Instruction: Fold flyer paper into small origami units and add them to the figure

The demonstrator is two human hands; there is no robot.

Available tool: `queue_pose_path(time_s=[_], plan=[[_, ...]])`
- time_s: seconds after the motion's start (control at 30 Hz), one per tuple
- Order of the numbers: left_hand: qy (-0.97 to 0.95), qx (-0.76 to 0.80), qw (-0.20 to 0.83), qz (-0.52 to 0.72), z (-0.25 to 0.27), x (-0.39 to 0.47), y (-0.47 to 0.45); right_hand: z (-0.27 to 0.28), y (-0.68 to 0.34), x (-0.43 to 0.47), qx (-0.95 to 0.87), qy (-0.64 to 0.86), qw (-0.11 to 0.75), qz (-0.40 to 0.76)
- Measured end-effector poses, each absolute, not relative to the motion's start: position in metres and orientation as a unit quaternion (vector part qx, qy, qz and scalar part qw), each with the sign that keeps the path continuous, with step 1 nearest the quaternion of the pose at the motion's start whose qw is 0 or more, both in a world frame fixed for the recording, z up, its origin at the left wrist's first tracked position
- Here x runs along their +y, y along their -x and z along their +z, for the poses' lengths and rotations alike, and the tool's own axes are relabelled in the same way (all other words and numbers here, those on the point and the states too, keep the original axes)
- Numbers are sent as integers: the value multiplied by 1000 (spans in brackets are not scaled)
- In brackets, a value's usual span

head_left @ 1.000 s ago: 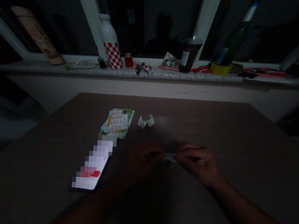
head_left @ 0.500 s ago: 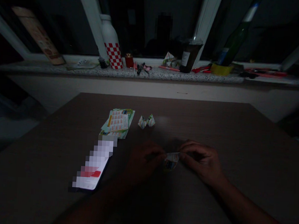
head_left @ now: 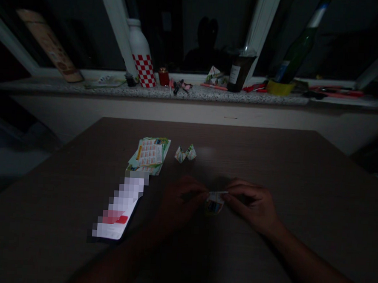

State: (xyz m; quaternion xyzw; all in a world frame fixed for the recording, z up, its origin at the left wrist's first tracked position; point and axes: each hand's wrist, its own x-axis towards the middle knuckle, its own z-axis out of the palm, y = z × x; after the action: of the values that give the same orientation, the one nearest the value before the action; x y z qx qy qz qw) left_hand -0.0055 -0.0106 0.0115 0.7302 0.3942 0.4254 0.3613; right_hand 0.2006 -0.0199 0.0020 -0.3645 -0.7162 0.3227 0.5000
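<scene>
While both hands (head_left: 254, 205), closed to a pinch, hold a small paper (head_left: 216, 202), pale and printed above, darker, multicoloured below

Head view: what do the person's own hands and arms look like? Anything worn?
Left hand and right hand are ungloved. Left forearm and right forearm show no sleeve, watch, cable or marking. Too dark to rule out rings, especially on the shadowed left.

Table (head_left: 314, 187) seems open outside right grip (head_left: 252, 203) — phone (head_left: 123, 212) obstructs leftward.
</scene>
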Motion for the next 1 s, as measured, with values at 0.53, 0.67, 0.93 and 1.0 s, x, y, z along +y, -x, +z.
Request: queue_pose_path(time_s=[0.53,0.67,0.93,1.0], plan=[[-687,439,395,424,17,-10,8,-1,-200,-17,-716,358,510,314],[-690,435,395,423,16,-10,8,1,-200,-17,-721,352,508,313],[-689,443,395,415,17,-10,7,3,-199,-18,-726,359,495,313],[-690,446,392,414,18,-10,7,3,-198,-17,-724,360,495,317]])
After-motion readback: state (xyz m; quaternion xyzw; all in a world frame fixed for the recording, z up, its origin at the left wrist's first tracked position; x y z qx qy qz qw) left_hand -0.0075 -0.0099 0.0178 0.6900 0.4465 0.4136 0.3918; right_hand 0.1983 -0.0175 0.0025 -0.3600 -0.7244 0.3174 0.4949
